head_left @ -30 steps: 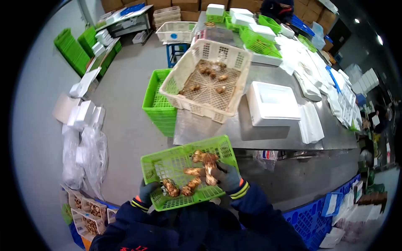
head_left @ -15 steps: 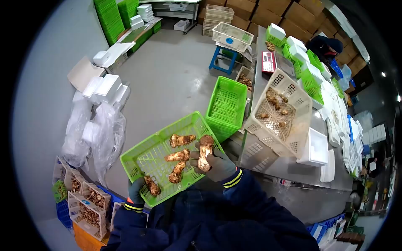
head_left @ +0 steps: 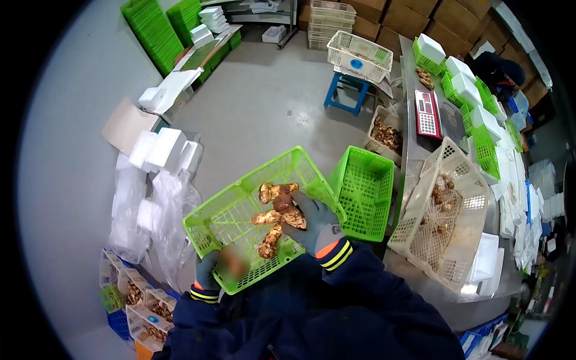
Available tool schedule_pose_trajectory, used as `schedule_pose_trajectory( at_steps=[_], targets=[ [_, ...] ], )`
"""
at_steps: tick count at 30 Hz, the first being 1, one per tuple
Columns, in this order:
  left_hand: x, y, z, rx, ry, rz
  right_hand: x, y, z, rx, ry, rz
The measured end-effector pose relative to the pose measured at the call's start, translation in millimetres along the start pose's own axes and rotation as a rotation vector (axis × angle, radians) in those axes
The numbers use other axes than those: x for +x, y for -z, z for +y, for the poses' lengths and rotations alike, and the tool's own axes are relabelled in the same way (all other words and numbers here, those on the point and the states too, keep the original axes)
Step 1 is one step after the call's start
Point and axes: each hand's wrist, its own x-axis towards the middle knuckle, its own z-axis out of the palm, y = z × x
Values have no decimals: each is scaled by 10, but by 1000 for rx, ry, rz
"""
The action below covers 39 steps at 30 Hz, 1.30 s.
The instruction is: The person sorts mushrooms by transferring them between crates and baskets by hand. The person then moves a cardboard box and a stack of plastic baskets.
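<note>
A green plastic basket [head_left: 240, 204] is tilted in front of my body, held at its lower left corner by my gloved left hand [head_left: 208, 271]. Inside lie several brown and cream mushrooms, one [head_left: 277, 192] near the top, one [head_left: 270, 241] lower down. My gloved right hand [head_left: 313, 223] is over the basket's right side, its fingers on a mushroom with a dark cap [head_left: 290, 211]. A blurred patch hides what lies beside my left hand.
Stacked green baskets [head_left: 363, 192] stand right of mine. A cream crate [head_left: 441, 210] with mushrooms and a red scale [head_left: 427, 114] sit on the metal table [head_left: 410, 144]. A blue stool [head_left: 347, 93] holds another crate. A person [head_left: 498, 69] is at the far right.
The view has swung left, so the table and cream crate appear farther right. The dark-capped mushroom in my right hand went from upright to slanted, lower among the others in the basket.
</note>
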Motion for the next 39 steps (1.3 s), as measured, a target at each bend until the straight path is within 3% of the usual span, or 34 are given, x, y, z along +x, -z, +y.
schedule_pose_trajectory(
  at_steps=[4,5,8,10,11,12,13,16,18,20,21,24,26,27,30,35,38,39],
  targets=[
    [471,-111,320,-34,35,43,678,-93,49,-78,-90,-109],
    [620,-77,400,-16,34,-47,831,-192,115,-131,-91,-100],
    [1102,-135,652,23,21,-46,1287,-360,202,-118,-100,-87],
    [1542,129,752,153,1,-185,1566,-299,227,92,-111,-38],
    [1707,48,859,93,1,-167,1670,-388,391,65,41,262],
    [1923,-29,995,37,-2,-151,1753,-419,573,303,-37,445],
    [2144,27,1076,112,-7,-153,1794,-280,601,380,-330,527],
    [2717,-94,1337,44,52,-196,1608,-311,1430,384,-619,670],
    [3050,-194,1555,72,120,-275,1235,-544,1804,-227,-721,465],
    [3360,-382,1653,93,174,-354,1126,-587,1596,-274,-1110,-20],
    [3530,-435,1634,133,79,-373,1095,-639,1627,-264,-1136,-9],
    [4053,-554,1567,135,186,-469,945,-869,1871,-283,-1289,20],
    [4328,-774,1503,57,267,-587,852,-910,1900,-372,-1193,271],
    [4383,-948,1491,58,294,-585,836,-845,1873,-246,-1348,124],
    [4658,-1419,1477,77,358,-659,802,-827,2053,-153,-1417,43],
    [5085,-2042,1379,131,461,-750,916,-743,1897,-92,-1457,45],
    [5352,-2437,1319,195,433,-935,914,-845,1975,-69,-1462,35],
    [5395,-2589,1333,247,417,-837,936,-845,1964,-59,-1448,35]
  ],
)
